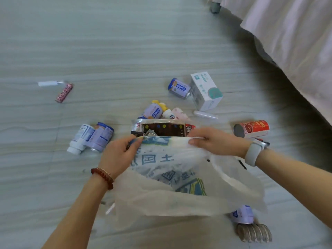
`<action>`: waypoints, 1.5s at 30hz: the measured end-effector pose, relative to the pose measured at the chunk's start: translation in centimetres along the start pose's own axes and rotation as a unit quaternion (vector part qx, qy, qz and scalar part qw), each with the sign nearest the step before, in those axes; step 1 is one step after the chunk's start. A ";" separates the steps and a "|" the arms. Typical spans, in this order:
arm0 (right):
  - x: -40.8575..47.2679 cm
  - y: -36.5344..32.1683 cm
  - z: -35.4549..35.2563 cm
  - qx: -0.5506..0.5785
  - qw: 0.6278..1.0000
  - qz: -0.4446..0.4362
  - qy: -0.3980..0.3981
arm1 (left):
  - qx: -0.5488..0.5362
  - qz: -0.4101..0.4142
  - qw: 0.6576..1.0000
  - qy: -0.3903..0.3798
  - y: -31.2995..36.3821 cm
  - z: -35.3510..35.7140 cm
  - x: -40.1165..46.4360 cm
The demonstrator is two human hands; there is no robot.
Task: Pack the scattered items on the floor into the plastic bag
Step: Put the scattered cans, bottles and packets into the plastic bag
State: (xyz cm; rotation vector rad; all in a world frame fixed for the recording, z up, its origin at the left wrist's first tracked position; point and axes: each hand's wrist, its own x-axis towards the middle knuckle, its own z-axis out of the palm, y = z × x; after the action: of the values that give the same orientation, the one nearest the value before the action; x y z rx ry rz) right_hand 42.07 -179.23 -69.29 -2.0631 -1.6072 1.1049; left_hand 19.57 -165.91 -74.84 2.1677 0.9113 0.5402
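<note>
— Hands?
— Left hand and right hand both pinching the far edge of the translucent white plastic bag with blue print, fingers curled over the rim, bag held near, low in the middle.

— Beyond the bag?
— Dark flat snack packet with coloured dots just past the rim, touching it. Farther off, lilac cans and small bottles in a cluster.

— Left?
— Two lilac cans with a white bottle; far left, pink patterned tube.

— Right?
— Red can lying on its side; farther, white and teal carton beside another lilac can.
</note>
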 end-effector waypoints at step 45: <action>17.8 -13.7 22.3 -0.433 0.837 -0.331 -0.051 | 0.271 -0.319 0.904 -0.089 -19.5 -10.0 -13.5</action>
State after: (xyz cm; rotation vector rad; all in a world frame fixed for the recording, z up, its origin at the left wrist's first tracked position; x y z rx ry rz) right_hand 17.92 -163.15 -81.92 -1.5346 -2.9284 0.2193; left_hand -4.07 -161.73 -84.11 2.1364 1.7168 -0.2659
